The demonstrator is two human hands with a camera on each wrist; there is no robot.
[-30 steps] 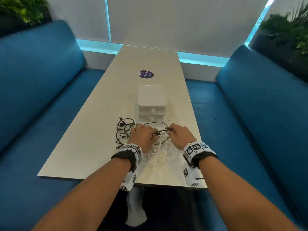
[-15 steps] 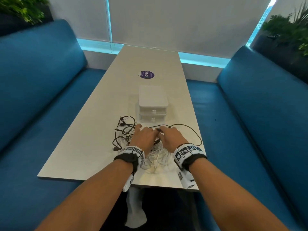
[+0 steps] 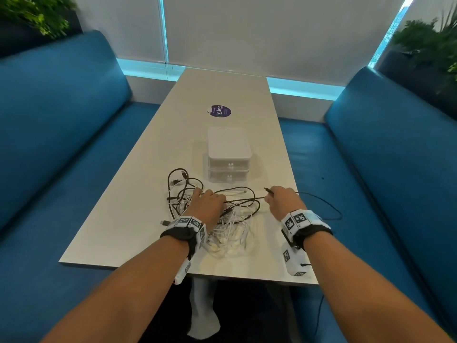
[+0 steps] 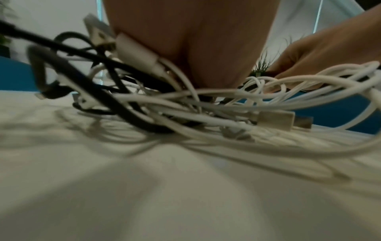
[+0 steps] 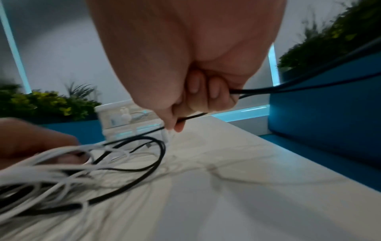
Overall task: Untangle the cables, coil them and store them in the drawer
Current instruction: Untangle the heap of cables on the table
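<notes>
My left hand (image 3: pixel 207 206) lies on the tangle (image 3: pixel 222 219) of black and white cables near the front of the table (image 3: pixel 138 184); whether its fingers grasp any cable or only press, I cannot tell. My right hand (image 3: pixel 282 200) is off to the right, fingers (image 5: pixel 214 96) curled round a black cable (image 3: pixel 244 200) that runs back to the tangle, its plug past my knuckles. The drawer box (image 3: pixel 228 157) stands just behind the tangle, both drawers closed
</notes>
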